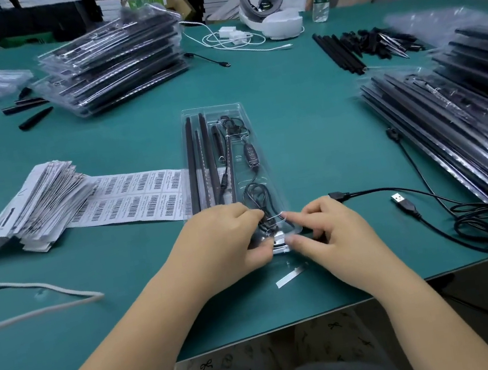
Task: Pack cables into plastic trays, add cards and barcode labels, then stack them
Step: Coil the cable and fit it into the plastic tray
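Both hands, left hand [223,239] & right hand [326,231], pinch cable [268,223] at tray [227,108] near end.

Bare green table [305,119] lies open beyond and to the right of the clear tray [228,168] at centre. Left of the tray, the barcode sheet [134,197] and card pile [32,208] block the way. On the right, loose black cables [446,206] and stacked trays [459,123] crowd the edge. A second stack [115,61] stands far left, well apart.
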Motion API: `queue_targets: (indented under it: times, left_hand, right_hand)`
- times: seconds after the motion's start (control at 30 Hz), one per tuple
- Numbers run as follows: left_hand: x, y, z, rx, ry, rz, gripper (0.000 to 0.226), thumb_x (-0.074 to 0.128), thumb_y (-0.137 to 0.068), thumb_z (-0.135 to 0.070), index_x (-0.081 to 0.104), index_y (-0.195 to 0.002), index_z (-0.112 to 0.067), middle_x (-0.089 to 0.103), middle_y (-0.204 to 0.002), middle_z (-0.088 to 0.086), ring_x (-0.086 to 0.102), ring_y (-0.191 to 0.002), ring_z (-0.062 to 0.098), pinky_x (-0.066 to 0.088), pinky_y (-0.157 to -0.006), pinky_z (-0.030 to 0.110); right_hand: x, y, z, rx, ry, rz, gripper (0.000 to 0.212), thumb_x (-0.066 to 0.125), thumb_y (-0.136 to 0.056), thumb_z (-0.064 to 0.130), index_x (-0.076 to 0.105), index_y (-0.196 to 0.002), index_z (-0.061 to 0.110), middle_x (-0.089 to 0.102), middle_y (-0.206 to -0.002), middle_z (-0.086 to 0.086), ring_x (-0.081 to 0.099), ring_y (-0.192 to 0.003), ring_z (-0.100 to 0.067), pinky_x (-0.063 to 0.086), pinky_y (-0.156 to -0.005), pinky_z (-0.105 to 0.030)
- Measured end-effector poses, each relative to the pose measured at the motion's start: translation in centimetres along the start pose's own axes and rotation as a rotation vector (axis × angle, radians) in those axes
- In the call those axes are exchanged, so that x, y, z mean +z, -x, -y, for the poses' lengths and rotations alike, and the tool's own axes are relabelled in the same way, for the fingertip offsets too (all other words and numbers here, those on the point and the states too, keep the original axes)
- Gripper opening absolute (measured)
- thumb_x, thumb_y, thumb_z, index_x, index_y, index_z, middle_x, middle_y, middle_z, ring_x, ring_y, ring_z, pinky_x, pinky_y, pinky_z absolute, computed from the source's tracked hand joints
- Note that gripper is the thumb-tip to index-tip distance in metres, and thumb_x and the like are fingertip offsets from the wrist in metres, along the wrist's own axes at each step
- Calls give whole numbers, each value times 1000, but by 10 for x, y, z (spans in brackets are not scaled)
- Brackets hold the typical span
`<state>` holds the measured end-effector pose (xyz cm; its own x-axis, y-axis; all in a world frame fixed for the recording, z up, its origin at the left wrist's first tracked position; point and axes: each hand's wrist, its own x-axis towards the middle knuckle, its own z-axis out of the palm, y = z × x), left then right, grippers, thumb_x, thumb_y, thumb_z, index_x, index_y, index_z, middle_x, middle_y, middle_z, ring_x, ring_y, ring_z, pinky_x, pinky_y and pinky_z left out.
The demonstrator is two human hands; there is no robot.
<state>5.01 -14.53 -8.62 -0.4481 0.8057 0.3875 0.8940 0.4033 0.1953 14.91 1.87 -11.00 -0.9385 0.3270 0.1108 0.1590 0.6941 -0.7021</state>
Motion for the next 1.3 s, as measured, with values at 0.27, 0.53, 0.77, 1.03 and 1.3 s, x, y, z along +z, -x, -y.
queue_targets:
  times: [0.27,0.53,0.77,1.03,1.3]
  left_hand:
    - [-11,1,7,27,77,129,50,45,-78,-50,72,-88,-10,69,-76,3,67,-71,26,54,-59,36]
    - [-23,2,11,-65,311,59,38,53,-75,-49,74,-78,-17,68,-65,-6,66,-67,14,52,-65,31]
    - [-19,1,12,-65,225,-6,45,64,-67,-58,74,-83,-17,70,-76,-6,65,-71,12,53,-64,30]
    - [-18,0,12,-46,174,20,36,67,-63,-49,74,-88,-24,65,-78,-15,54,-67,0,47,-61,19]
    - [-38,0,24,-106,80,333,40,62,-55,-66,60,-85,-39,55,-75,-27,52,-73,-9,42,-68,16]
  right_hand:
    - [16,2,9,30,86,-34,44,58,-87,44,57,-128,30,42,-95,14,37,-100,-6,31,-82,-19]
    - [23,-13,27,224,250,-97,58,58,-65,72,67,-111,37,48,-92,11,52,-85,-11,43,-67,-27]
    - [29,-15,25,184,266,-188,32,62,-77,59,71,-88,30,43,-91,13,51,-78,-10,33,-59,-25]
    - [-2,-24,15,198,43,-165,29,63,-86,28,63,-58,18,56,-59,-3,55,-62,-21,47,-63,-27]
    - [-41,-49,13,190,195,-8,16,56,-90,27,68,-83,19,67,-68,4,57,-62,-3,43,-58,-25]
